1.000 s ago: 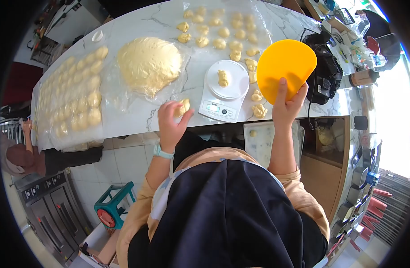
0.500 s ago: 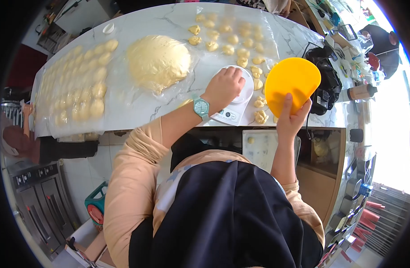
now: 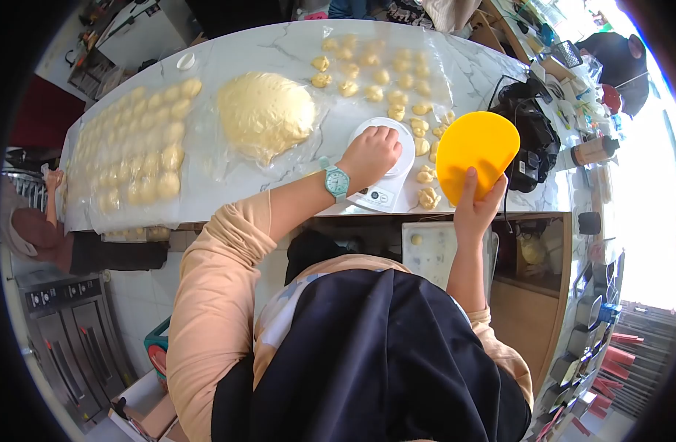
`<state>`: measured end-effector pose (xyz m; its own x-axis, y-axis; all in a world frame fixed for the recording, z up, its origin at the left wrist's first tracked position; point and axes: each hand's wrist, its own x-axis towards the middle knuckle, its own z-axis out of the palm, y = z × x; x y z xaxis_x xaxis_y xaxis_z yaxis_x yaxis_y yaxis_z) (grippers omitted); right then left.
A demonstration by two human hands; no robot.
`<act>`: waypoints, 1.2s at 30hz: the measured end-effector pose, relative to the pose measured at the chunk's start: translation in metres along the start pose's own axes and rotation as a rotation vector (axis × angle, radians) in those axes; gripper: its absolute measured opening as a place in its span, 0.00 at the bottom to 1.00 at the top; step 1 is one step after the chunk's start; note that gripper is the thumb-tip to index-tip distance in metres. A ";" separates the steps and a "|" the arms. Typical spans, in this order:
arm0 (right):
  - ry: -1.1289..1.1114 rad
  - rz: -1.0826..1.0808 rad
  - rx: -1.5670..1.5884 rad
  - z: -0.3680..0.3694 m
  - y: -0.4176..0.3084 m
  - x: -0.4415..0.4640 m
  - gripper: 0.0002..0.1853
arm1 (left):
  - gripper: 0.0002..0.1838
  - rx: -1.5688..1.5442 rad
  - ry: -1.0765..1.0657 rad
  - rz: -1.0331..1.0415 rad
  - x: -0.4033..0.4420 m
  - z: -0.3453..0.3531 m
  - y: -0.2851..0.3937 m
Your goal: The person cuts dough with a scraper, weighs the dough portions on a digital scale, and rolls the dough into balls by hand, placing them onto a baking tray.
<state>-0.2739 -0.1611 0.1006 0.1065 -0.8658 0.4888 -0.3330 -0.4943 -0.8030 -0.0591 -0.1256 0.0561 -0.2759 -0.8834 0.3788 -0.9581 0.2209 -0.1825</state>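
My left hand (image 3: 371, 156) is over the round plate of the white scale (image 3: 403, 168), fingers curled down. Whatever it grips is hidden beneath it. In my right hand (image 3: 476, 208) is a round, flat yellow scraper (image 3: 479, 151), pinched at its lower edge with the thumb on top. Left of the scale rests a large mound of dough (image 3: 268, 114) on clear plastic. Small rough dough pieces (image 3: 428, 197) lie between the scale and the scraper. More small pieces sit under plastic beyond the scale (image 3: 382, 76).
Rows of dough balls (image 3: 152, 160) lie under plastic at the left. A black bag (image 3: 528, 132) sits at the right of the marble table (image 3: 238, 193). Another person (image 3: 39, 225) stands at the far left. A tray (image 3: 433, 247) is below the table edge.
My left hand has gone from a dough piece left of the scale onto the scale's plate. The piece seen on the plate is now hidden. My right hand still holds the scraper, slightly lower.
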 end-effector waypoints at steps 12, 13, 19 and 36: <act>0.022 0.049 -0.001 -0.017 0.010 -0.005 0.19 | 0.03 0.011 0.033 0.026 0.008 -0.003 0.002; 0.021 0.053 -0.002 -0.017 0.009 -0.005 0.19 | 0.03 0.012 0.038 0.028 0.009 -0.003 0.002; 0.027 0.070 0.025 -0.017 0.011 -0.005 0.19 | 0.05 0.014 -0.008 0.026 0.010 -0.001 0.001; 0.030 0.028 -0.017 -0.022 0.014 0.000 0.17 | 0.16 -0.491 -0.038 -0.394 0.003 0.004 -0.006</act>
<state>-0.2986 -0.1664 0.0969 0.0692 -0.8765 0.4764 -0.3517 -0.4683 -0.8105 -0.0540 -0.1313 0.0543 0.0992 -0.9491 0.2988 -0.9135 0.0322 0.4056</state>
